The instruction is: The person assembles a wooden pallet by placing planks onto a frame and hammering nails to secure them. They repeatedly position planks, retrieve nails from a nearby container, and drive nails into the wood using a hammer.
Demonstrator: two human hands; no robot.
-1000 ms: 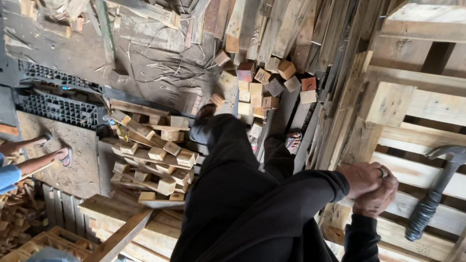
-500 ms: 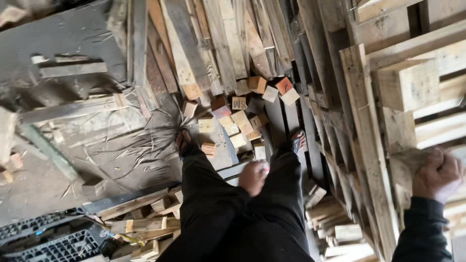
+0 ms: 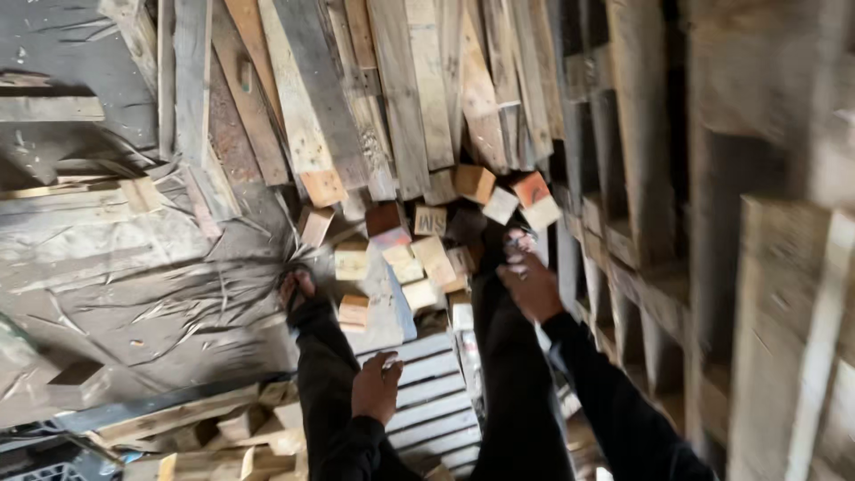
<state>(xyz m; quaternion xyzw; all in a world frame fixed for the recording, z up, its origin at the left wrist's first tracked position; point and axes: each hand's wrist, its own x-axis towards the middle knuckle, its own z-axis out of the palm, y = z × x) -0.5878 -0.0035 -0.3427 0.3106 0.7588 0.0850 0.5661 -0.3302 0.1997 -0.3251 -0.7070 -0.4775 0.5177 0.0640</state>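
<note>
The person stands among scrap timber, looking straight down at dark trousers and sandalled feet. The left hand [image 3: 376,387] hangs loose beside the left thigh, fingers gently curled, holding nothing, over a pale slatted pallet [image 3: 434,392] that lies on the floor between the legs. The right hand [image 3: 532,283] reaches farther out, down past the right knee, fingers loosely bent and empty as far as I can see; it hovers just above the right foot [image 3: 517,240] and close to the heap of wooden blocks [image 3: 419,254].

Those blocks, short square offcuts, some pale, some with reddish or orange faces, are scattered on the floor just ahead of the feet, a few touching the far edge of the pallet. The left foot [image 3: 297,287] rests on crumpled grey plastic sheeting [image 3: 134,267] that spreads away to the left. Beyond the blocks, long weathered planks [image 3: 356,98] fan out side by side towards the far end. On the right, stacked pallets [image 3: 712,223] rise like a wall. Near left, more offcuts and boards [image 3: 214,423] lie in a low pile.
</note>
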